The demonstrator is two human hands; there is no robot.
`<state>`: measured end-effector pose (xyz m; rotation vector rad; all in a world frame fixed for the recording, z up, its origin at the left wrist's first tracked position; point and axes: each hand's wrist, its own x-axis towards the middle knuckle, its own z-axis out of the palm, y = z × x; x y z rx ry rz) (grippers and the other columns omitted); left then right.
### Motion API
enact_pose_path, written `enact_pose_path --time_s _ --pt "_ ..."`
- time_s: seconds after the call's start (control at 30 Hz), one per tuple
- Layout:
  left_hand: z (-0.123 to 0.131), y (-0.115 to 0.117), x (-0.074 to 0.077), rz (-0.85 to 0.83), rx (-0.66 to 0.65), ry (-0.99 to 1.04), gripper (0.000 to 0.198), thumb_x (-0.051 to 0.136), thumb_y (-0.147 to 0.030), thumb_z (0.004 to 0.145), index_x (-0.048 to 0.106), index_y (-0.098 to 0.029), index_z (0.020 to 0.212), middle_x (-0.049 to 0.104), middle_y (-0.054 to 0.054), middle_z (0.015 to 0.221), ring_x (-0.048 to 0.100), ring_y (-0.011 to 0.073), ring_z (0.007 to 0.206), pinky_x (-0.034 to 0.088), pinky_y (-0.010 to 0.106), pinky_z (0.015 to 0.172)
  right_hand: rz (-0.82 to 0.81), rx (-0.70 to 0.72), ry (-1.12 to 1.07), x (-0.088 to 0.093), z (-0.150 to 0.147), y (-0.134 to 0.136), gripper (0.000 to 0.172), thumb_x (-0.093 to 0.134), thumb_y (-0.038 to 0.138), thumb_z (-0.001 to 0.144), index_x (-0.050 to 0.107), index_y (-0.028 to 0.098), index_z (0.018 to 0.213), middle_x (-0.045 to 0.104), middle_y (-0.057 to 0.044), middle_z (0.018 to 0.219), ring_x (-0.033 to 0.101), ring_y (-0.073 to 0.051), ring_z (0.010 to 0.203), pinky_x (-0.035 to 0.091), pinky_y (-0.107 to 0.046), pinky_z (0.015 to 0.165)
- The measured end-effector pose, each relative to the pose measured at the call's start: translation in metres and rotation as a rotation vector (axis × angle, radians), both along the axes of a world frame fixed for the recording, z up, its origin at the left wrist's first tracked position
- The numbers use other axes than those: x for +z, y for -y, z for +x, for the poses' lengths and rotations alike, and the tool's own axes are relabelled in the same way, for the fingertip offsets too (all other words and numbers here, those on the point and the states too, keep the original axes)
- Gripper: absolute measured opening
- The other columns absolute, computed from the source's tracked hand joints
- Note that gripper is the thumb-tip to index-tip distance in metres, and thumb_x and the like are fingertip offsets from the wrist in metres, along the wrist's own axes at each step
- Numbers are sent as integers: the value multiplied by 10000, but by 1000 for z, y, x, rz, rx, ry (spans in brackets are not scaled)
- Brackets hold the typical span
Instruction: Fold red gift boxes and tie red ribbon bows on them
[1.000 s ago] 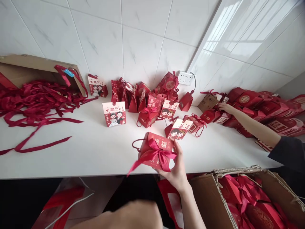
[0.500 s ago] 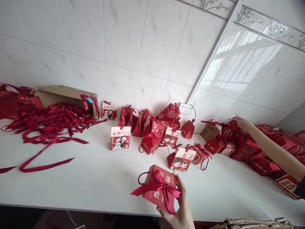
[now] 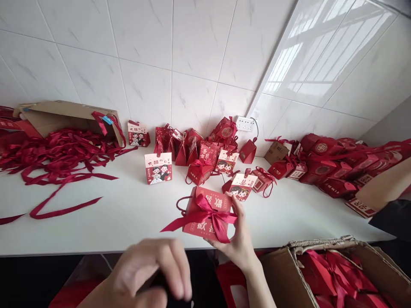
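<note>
While my right hand (image 3: 239,233) grips a red gift box (image 3: 213,199) by its right side, my left hand (image 3: 154,269) is raised at lower left, blurred, its fingers loosely curled with a gap between them and the thumb; I see nothing held in it. The gift box is above the near edge of the white tabletop (image 3: 135,231), tilted so that its printed faces show, with a satin bow (image 3: 210,215) across them and a cord handle (image 3: 181,203) looping out at the left. Just behind it stands a box printed with two cartoon faces (image 3: 242,187), and to my left is a box showing a cartoon couple (image 3: 159,169). Farther left, loose ribbons (image 3: 70,149) spill from a cardboard carton (image 3: 73,110) lying on its side. At my right, another person's arm (image 3: 385,182) reaches in near a heap of red boxes (image 3: 327,167), and below it an open carton (image 3: 282,273) holds more beribboned boxes (image 3: 334,273).
</note>
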<state>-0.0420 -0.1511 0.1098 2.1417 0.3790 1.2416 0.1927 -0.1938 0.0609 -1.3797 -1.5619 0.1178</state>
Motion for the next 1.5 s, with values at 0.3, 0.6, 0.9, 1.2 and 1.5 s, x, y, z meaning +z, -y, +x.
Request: enact_pose_path --time_s 0.3,0.6,0.9,1.2,1.5 --pt "56 -27 14 133 396 -13 148 614 -200 834 581 -182 976 585 34 897 578 143 832 502 262 736 63 62 62 15 -5 7 985 754 304 700 133 246 1463 324 -151 1440 330 -296 1345 399 -485 1053" --pt "61 5 6 635 239 85 104 598 -95 822 641 -167 884 571 -5 673 522 115 698 506 295 715 139 21 52 19 -6 18 940 727 353 735 151 225 1467 344 -144 1440 328 -290 1348 416 -479 1043" --pt "65 10 6 627 212 115 74 578 -124 847 641 -154 870 593 -22 628 555 104 661 507 309 723 175 22 17 22 -6 25 903 717 273 751 164 238 1464 338 -126 1460 327 -275 1353 384 -480 1071" --pt "67 1 8 429 179 192 112 621 -96 777 609 -162 867 601 -5 674 546 112 651 502 266 627 164 5 54 15 3 29 981 760 293 699 144 266 1463 338 -139 1451 348 -303 1336 435 -497 1009" --pt "114 -69 -65 -114 176 -459 161 500 -311 833 601 -192 794 667 10 807 637 167 773 505 282 724 -234 -4 -1275 6 22 45 576 459 660 805 536 196 1139 669 -90 994 646 -251 942 557 -445 796"
